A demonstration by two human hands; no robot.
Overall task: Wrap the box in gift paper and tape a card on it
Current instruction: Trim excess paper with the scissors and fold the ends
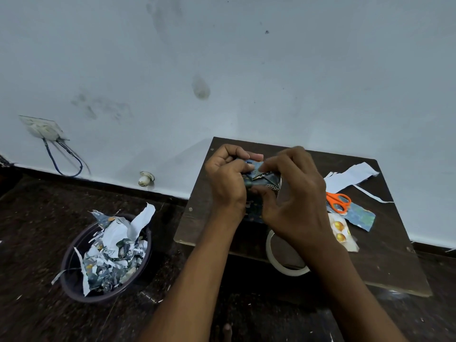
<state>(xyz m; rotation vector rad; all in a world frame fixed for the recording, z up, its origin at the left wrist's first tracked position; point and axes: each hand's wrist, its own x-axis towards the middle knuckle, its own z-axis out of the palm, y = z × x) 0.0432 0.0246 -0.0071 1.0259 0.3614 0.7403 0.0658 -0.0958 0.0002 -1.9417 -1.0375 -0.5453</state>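
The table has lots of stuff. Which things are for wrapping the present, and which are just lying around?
For the job: box held in both hands, tape roll, scissors, card.
Just lying about: paper scraps, bowl of scraps, wall socket.

Your two arms come in bare from the bottom edge, no sleeve showing on either as far as the frame reaches. Your left hand (228,180) and right hand (294,193) carry no ring, watch, band or glove that shows. Your nails are short and plain. A bare toe (227,329) peeks in at the bottom edge.
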